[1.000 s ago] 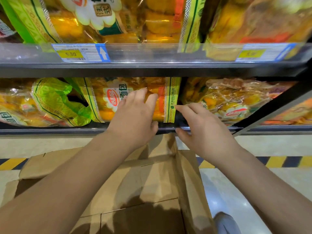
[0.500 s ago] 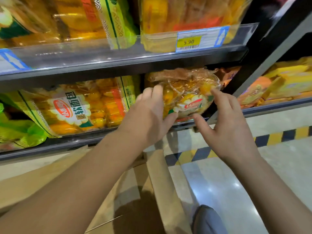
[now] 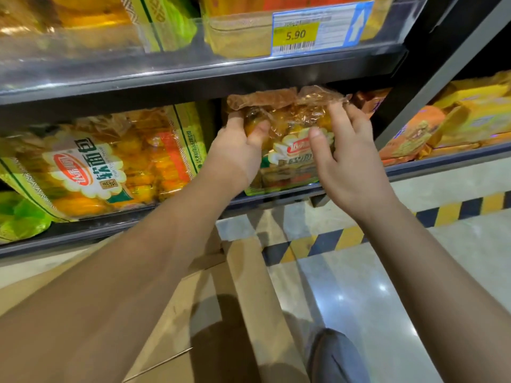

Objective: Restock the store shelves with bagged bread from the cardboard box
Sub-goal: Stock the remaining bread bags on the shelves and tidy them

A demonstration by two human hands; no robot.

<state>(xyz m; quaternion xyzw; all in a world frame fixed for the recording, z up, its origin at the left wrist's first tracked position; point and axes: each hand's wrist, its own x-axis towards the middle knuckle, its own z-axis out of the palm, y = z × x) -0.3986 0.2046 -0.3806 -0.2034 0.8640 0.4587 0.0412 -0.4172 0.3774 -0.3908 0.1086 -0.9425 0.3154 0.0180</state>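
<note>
A clear bag of golden bread (image 3: 290, 139) with a red and white label stands at the right end of the lower shelf (image 3: 171, 208). My left hand (image 3: 237, 153) grips its left side, thumb pressed into the plastic. My right hand (image 3: 345, 158) holds its right side, fingers on the crinkled top and thumb on the label. To the left a larger green-edged bread bag (image 3: 110, 164) lies on the same shelf. The cardboard box (image 3: 237, 286) sits on the floor beneath my arms, flaps open; its inside is hidden.
An upper shelf (image 3: 193, 76) holds more bread bags behind a clear lip with a 5.90 price tag (image 3: 320, 29). A grey slanted upright (image 3: 442, 70) separates a neighbouring bay with orange packets (image 3: 414, 134). Yellow-black floor tape (image 3: 345, 241) and my shoe (image 3: 337, 357) are below.
Both hands moved right from the green-edged bag to the clear bag and have closed on its two sides. The view shifted right and closer to the shelf.
</note>
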